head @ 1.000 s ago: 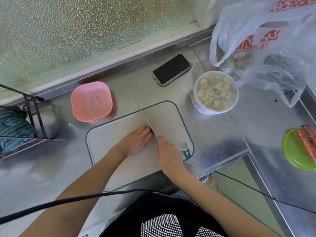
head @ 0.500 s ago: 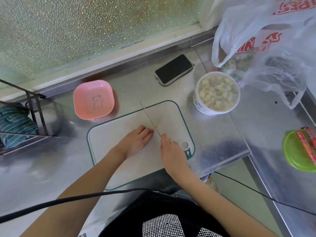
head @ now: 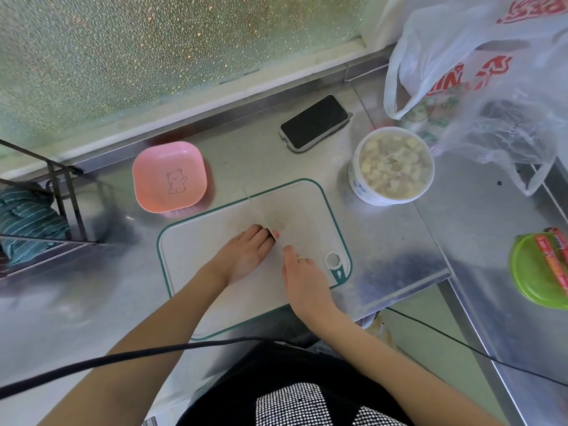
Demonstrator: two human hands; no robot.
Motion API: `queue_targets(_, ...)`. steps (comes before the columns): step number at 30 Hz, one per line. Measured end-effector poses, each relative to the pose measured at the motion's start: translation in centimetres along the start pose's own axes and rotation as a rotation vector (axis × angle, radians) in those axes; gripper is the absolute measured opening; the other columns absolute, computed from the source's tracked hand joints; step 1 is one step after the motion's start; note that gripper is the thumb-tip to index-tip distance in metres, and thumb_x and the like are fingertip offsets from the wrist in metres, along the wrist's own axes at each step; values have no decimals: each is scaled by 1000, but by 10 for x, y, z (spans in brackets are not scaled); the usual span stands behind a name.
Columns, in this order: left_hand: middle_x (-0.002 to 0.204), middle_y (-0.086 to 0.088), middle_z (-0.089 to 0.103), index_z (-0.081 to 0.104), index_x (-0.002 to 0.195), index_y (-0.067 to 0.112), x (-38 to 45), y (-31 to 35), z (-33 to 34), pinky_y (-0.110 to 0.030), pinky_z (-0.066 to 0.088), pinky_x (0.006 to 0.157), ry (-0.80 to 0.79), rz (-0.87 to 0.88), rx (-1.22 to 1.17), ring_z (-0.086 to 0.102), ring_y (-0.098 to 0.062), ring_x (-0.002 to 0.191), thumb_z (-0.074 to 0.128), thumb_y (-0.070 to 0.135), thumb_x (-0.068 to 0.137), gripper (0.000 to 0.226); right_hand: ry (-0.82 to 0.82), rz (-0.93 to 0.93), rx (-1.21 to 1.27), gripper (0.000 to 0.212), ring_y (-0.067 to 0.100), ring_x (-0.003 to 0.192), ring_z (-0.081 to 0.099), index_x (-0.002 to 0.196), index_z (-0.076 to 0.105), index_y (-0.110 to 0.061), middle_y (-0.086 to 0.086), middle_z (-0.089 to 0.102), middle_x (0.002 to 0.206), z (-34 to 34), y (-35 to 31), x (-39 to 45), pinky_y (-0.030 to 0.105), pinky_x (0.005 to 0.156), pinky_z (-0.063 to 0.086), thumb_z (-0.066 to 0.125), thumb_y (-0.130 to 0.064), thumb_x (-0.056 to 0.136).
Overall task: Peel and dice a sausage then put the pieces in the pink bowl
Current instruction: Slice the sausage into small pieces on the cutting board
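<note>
On the white cutting board (head: 215,290) with a green rim, my left hand (head: 246,256) lies over the sausage, of which only a pink end (head: 274,233) shows past the fingertips. My right hand (head: 302,281) grips the handle of a knife (head: 261,215). Its thin blade stands edge-down right beside my left fingertips, with the tip reaching past the board's far edge. The pink bowl (head: 169,176), with a bear drawing inside, sits just beyond the board's far left corner and holds nothing.
A white tub (head: 392,166) of pale diced food stands right of the board, a black phone (head: 315,121) behind it. Plastic bags (head: 479,78) fill the far right. A green lid (head: 538,272) carries wrapped sausages (head: 550,259). A wire rack with a striped cloth (head: 27,219) stands at left.
The knife blade has shifted slightly left, closer against my left fingertips, between cuts. My left hand stays over the sausage. The view has drifted a little.
</note>
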State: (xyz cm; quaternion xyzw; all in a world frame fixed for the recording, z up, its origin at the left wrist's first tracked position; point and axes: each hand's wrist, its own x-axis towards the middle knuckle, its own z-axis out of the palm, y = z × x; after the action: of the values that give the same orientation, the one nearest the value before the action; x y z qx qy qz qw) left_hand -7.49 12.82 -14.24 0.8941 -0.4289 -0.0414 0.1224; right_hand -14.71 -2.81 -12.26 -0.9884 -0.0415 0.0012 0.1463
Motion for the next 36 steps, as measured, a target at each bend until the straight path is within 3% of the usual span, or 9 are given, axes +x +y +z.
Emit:
queue_targets(8,109,-20,64,55,119,-6,-4,-1,6,-37,57,71,1,-40,27,48,-32,102,77,6,72,54,37,-140,-241,69,13,44,55,104,45,-4,0,63,57,-7,5,6,20,43,42,83,-20,49)
queue_targets(13,101,-18,62,59,109,-3,-5,-1,5,-37,56,67,34,-45,20,45,-28,95,72,3,77,35,-9,-8,-102,65,18,40,54,102,45,-5,4,60,52,-10,6,10,20,36,38,85,-7,51)
queue_targets(20,92,-17,62,58,104,-4,-4,2,-3,-33,55,58,67,-60,-18,41,-26,89,76,1,70,38,-33,70,58,51,22,36,53,95,45,-6,7,56,47,-21,4,12,19,31,28,82,-4,60)
queue_targets(23,91,-18,63,61,101,-5,-4,0,-4,-34,55,56,58,-61,-3,41,-26,88,78,0,68,37,-56,61,87,42,26,37,52,93,50,-4,9,56,48,-20,-3,8,20,36,22,79,-3,64)
queue_targets(30,103,-19,64,62,109,-2,-6,2,-4,-36,57,62,43,-72,0,42,-29,94,76,4,70,42,-155,56,175,22,33,46,55,95,54,2,15,59,56,-21,-6,3,27,43,24,66,0,77)
queue_targets(36,105,-19,64,61,111,-2,-7,0,-3,-38,57,62,18,-71,-13,42,-30,96,78,4,69,46,-170,28,123,42,24,38,52,94,42,-7,7,56,50,-19,-7,5,22,38,21,75,-4,69)
